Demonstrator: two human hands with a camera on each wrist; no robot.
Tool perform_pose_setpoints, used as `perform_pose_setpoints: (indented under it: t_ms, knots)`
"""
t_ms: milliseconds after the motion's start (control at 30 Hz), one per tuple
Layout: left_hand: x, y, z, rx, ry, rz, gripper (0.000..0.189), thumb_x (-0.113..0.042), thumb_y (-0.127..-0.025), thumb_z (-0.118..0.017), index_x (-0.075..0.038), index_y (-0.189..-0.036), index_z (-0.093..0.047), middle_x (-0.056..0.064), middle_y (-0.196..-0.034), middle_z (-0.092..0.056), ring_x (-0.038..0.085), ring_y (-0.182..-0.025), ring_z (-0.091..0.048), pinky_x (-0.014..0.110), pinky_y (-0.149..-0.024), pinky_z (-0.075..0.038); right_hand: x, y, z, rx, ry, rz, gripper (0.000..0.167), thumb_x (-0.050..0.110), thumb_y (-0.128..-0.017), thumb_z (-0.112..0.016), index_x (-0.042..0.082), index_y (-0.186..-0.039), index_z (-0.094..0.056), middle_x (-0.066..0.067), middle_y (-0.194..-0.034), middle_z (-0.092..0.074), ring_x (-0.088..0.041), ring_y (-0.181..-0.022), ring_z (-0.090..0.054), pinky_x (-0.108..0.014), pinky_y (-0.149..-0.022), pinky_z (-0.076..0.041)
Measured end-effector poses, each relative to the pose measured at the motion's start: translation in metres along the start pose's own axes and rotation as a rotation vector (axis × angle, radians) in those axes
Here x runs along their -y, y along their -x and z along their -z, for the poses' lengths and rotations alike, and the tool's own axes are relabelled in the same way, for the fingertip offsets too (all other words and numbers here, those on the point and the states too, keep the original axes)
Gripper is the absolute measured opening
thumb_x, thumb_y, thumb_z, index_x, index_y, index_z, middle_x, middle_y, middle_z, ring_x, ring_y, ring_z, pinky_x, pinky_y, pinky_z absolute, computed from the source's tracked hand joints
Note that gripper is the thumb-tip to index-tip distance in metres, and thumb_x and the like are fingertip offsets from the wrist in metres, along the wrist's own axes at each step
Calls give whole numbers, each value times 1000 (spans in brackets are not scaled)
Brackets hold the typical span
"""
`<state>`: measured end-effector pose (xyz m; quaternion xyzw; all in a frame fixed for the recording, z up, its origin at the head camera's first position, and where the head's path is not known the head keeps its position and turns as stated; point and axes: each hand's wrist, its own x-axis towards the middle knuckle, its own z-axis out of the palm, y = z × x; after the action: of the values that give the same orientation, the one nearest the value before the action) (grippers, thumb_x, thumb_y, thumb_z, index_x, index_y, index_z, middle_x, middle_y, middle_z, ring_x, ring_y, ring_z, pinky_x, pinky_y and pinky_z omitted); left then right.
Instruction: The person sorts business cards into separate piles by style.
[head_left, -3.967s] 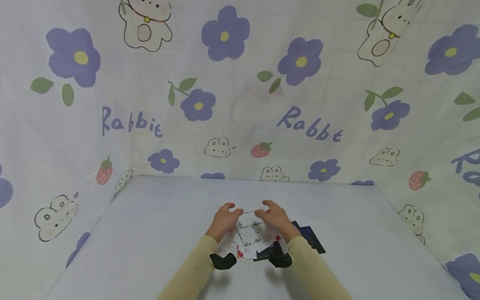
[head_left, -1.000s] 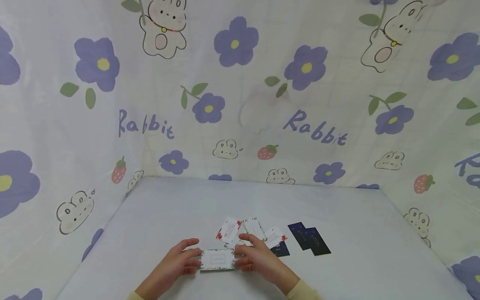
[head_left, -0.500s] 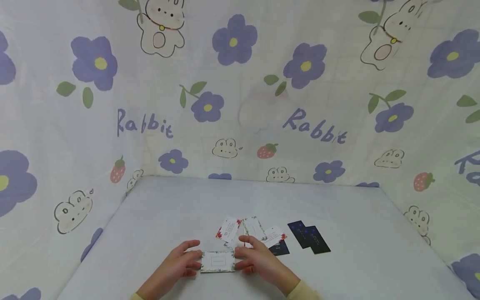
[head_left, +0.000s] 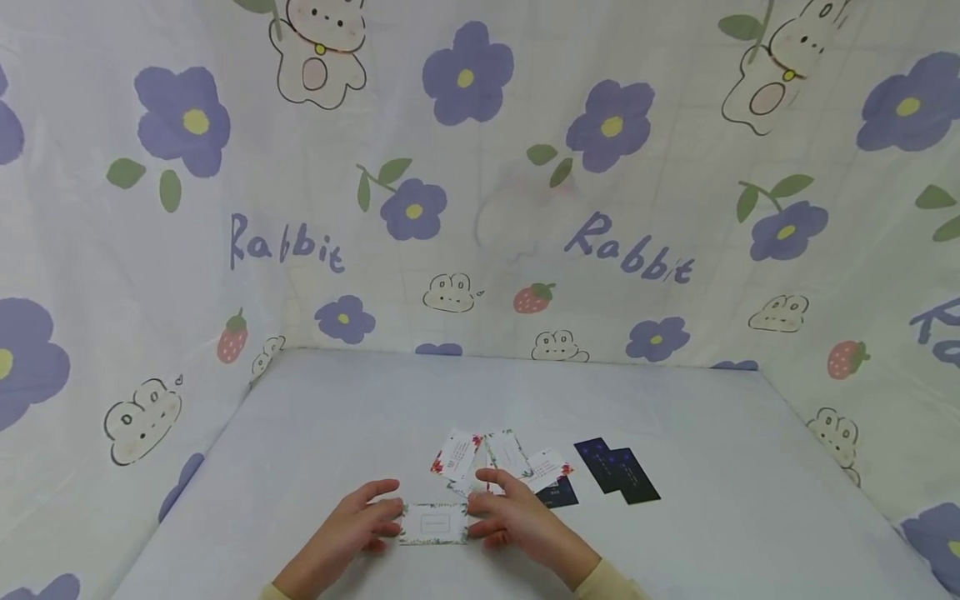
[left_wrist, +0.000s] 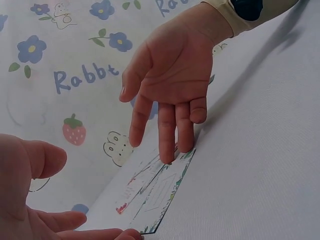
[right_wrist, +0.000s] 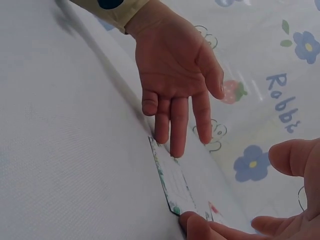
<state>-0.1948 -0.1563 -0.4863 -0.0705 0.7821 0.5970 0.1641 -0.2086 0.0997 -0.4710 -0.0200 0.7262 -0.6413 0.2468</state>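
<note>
With our left hand (head_left: 348, 523) and right hand (head_left: 519, 518), fingers loosely spread, we touch opposite short edges of the leaf-bordered white card (head_left: 433, 525), on the bench (head_left: 375, 408) between them.

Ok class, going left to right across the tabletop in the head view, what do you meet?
Left hand, white rectangular card with leafy green border, right hand, two overlapping black rectangular cards.
</note>
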Motion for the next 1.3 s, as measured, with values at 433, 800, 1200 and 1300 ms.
perform_pose_setpoints:
  t_ms: [433, 800, 1200, 1300]
  knots:
    - [-3, -3, 1, -11, -1, -13, 56, -29, -101, -59, -1, -148, -45, 18, -132, -63, 20, -94, -65, 33, -79, -57, 1, 5, 5, 10, -17, 10, 67, 26, -100, -59, -2, -154, -31, -18, -121, -69, -18, -88, -74, -27, -74, -57]
    - [-35, -39, 8, -40, 7, -114, 60, -37, -102, -58, -6, -151, -43, 22, -141, -58, 27, -110, -66, 34, -84, -57, 17, 4, 55, -188, -80, 76, 62, 26, -104, -52, 1, -156, -30, -32, -140, -55, -23, -99, -73, -27, -76, -57]
    - [-60, -73, -16, 12, 119, -180, 54, -35, -106, -50, -9, -152, -40, 23, -151, -50, 39, -127, -58, 34, -93, -55, 21, 13, 120, -349, -190, 134, 62, 34, -108, -44, 5, -159, -22, -32, -155, -41, -15, -102, -69, -24, -82, -55]
    - [-63, -76, -17, 18, 143, -187, 53, -33, -107, -48, -7, -152, -39, 25, -151, -48, 41, -128, -57, 36, -95, -55, 21, 16, 128, -363, -195, 127, 61, 33, -109, -41, 6, -160, -21, -32, -156, -40, -13, -100, -69, -22, -81, -55]
